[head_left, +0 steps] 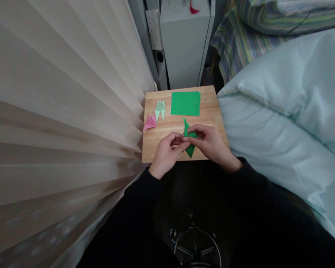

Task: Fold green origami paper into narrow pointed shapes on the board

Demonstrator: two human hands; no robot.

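A folded piece of green origami paper (190, 151) is held over the near side of a small wooden table (164, 145). My left hand (169, 150) pinches its left edge between thumb and fingers. From the right, my right hand (209, 141) grips the same paper, thumb and fingertips meeting close to those of the left. Narrow pointed tips of the paper stick out above and below the fingers; its middle is partly hidden. Beyond the hands lie flat green paper sheets (185, 104). To the left are a pale green folded paper piece (160, 109) and a pink folded paper piece (150, 122).
A pleated curtain (86, 93) hangs along the table's left side. A bed with a pale blue duvet (257, 126) borders the right. Behind the table stands a white cabinet (184, 48). Below is a round metal stool base (197, 245).
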